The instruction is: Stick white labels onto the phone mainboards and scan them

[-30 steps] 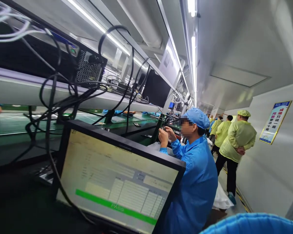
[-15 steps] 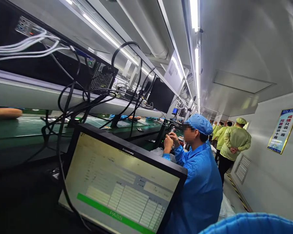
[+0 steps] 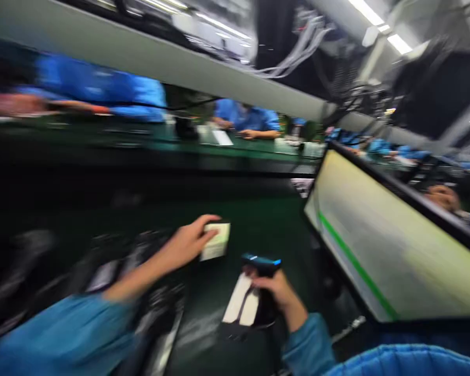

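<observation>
Motion smears the view. My left hand (image 3: 186, 244) is closed on the edge of a small box with a pale yellowish-white face (image 3: 216, 241), above the dark green bench. To its right, my right hand (image 3: 279, 288) is wrapped round a dark handheld scanner (image 3: 260, 264) with a blue gleam on its top. Beneath the scanner lie white paper strips (image 3: 237, 298) on a dark piece; whether the right hand touches them I cannot tell. Below my left forearm sit several blurred dark items in clear wrapping (image 3: 156, 318).
A tilted monitor (image 3: 391, 235) with a green bar stands close on the right. Beyond the bench runs a grey shelf beam (image 3: 160, 65) with white cables (image 3: 297, 52) above it. Co-workers in blue (image 3: 246, 117) sit across a green worktop (image 3: 141, 138).
The view has swung left and down from the aisle, monitor and neighbouring worker to the bench. Both my hands now show; neither was visible before. The monitor has shifted to the right.
</observation>
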Demonstrator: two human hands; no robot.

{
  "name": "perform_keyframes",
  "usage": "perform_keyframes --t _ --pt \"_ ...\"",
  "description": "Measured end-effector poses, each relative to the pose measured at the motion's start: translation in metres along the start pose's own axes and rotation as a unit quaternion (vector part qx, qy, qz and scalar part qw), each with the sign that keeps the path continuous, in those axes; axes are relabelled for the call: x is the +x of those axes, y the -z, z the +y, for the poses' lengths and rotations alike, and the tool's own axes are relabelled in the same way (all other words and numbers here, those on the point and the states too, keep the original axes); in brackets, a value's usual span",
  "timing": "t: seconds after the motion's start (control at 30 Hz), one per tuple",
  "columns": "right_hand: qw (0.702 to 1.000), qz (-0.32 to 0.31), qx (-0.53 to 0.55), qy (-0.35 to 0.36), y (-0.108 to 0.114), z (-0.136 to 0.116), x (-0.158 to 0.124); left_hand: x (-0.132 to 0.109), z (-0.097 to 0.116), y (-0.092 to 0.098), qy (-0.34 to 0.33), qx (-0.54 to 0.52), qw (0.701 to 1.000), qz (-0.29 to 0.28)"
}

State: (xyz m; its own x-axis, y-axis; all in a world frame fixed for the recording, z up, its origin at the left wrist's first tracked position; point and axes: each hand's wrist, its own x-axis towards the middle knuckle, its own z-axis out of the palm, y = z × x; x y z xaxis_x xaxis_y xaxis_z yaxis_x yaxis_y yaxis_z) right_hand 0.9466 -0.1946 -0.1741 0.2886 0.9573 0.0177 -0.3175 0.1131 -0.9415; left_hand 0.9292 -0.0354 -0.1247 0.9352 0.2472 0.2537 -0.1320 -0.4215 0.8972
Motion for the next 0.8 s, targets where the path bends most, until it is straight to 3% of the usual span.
perform_keyframes --t 0.03,0.1,0.17,0.23,0.33,0.4,0.53,0.73,0.8 --pt "0.999 -0.029 0.028 -0.020 -0.012 0.014 0.012 -0.048 -0.009 0.024 0.047 0.011 0.998 0.037" --pt "0.995 -0.060 0.064 -0.047 -0.019 0.023 0.033 -0.122 -0.013 0.048 0.117 0.019 0.989 0.090" --pt "0.992 -0.074 0.073 -0.065 -0.011 0.018 0.047 -0.166 -0.010 0.045 0.159 0.008 0.981 0.112" --pt "0.992 -0.075 0.067 -0.078 -0.001 0.009 0.051 -0.185 -0.008 0.030 0.182 -0.014 0.977 0.109" --pt "0.992 -0.062 0.064 -0.088 0.003 0.002 0.049 -0.190 -0.006 0.007 0.195 -0.038 0.976 0.093" --pt "0.992 -0.057 0.067 -0.089 0.000 0.004 0.048 -0.186 -0.006 0.000 0.173 0.000 0.981 0.090" --pt "0.991 -0.062 0.073 -0.088 -0.002 0.008 0.048 -0.173 -0.007 0.007 0.118 0.113 0.984 0.078" --pt "0.994 -0.050 0.068 -0.076 0.000 0.011 0.044 -0.170 -0.009 0.023 0.066 0.147 0.987 0.006" --pt "0.995 -0.043 0.060 -0.073 0.001 0.015 0.046 -0.177 -0.020 0.020 0.076 0.164 0.983 0.031"
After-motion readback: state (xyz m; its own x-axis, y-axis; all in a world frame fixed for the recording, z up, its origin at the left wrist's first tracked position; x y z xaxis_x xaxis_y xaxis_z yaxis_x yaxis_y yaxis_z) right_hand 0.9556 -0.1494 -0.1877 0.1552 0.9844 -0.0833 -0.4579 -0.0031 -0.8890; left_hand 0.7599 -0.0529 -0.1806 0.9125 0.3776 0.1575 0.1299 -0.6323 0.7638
